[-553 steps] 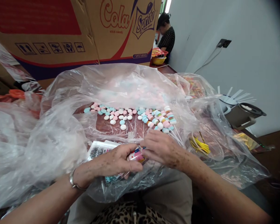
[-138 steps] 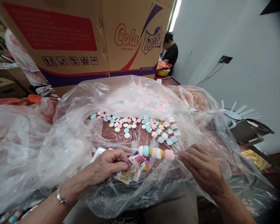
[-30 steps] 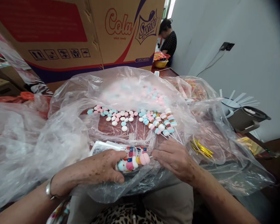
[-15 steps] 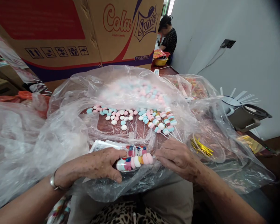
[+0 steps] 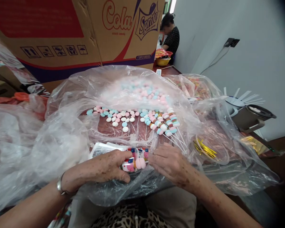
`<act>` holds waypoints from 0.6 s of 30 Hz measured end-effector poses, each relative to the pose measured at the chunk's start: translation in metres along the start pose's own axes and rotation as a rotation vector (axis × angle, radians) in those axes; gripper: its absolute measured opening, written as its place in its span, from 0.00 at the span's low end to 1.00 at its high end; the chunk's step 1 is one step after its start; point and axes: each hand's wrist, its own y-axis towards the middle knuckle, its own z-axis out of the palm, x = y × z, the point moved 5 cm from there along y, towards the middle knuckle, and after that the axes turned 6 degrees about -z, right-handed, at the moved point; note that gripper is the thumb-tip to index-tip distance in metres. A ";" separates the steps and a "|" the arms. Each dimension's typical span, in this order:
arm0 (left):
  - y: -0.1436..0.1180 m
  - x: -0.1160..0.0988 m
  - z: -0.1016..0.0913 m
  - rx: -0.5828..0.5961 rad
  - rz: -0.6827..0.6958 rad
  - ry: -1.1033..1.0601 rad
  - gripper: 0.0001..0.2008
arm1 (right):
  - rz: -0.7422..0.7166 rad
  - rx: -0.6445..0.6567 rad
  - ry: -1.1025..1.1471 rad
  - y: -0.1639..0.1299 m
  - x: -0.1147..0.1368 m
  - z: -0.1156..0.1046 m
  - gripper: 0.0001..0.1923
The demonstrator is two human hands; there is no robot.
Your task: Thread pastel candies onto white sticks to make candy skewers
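My left hand (image 5: 106, 167) is closed around a small clear wrapper (image 5: 127, 165) with a colourful print. Part of a candy skewer (image 5: 140, 163) sits inside it, its pink end pieces at the wrapper's mouth. The fingers of my right hand (image 5: 172, 163) are pinched together at the skewer's right end, where the stick is mostly hidden by them. Under and behind my hands lie more printed wrappers (image 5: 143, 152) and a white printed sheet (image 5: 104, 148). Several finished candy skewers (image 5: 172, 122) with white sticks rest just beyond my right hand.
Loose pink, blue and white candies (image 5: 124, 124) spill from a large clear plastic bag (image 5: 85, 84). Gold twist ties (image 5: 205, 148) lie at right, near a grey jug (image 5: 251, 118) and a pot of white sticks (image 5: 235, 101). Behind stands a cardboard box (image 5: 123, 47); a person (image 5: 172, 38) sits beyond.
My right hand has moved left, pushing the candy skewer deeper into the wrapper. Fewer of its pieces show outside. My left hand has shifted slightly right.
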 end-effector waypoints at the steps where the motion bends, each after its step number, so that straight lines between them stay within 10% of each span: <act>1: 0.000 0.001 0.001 0.021 -0.018 0.011 0.20 | -0.013 -0.009 -0.011 0.000 0.000 -0.001 0.16; 18: 0.025 -0.016 0.019 -0.018 0.008 -0.075 0.16 | -0.030 0.028 0.041 0.014 -0.002 0.011 0.15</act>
